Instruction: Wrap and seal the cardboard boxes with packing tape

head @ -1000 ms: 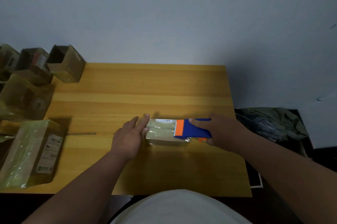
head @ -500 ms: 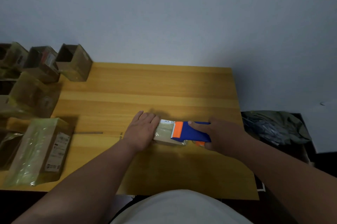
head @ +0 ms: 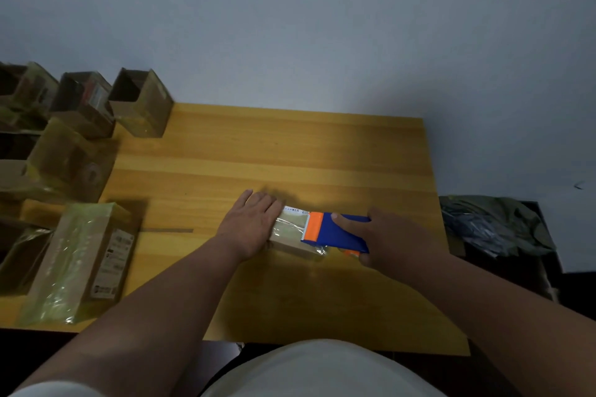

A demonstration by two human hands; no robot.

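Your left hand (head: 250, 225) presses flat, fingers straight, on the small cardboard box (head: 292, 237) near the middle of the table (head: 290, 145). Your right hand (head: 392, 240) grips the blue tape dispenser (head: 335, 232), which hides the box's right end.

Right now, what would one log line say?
left hand: presses box | right hand: grips dispenser on box | tape: partly laid

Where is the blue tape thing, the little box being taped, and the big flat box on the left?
tape dispenser (head: 345, 232), head view, on its blue body.
small box (head: 292, 224), head view, on its taped top.
large flat box (head: 80, 259), head view, on its tape-covered top face.
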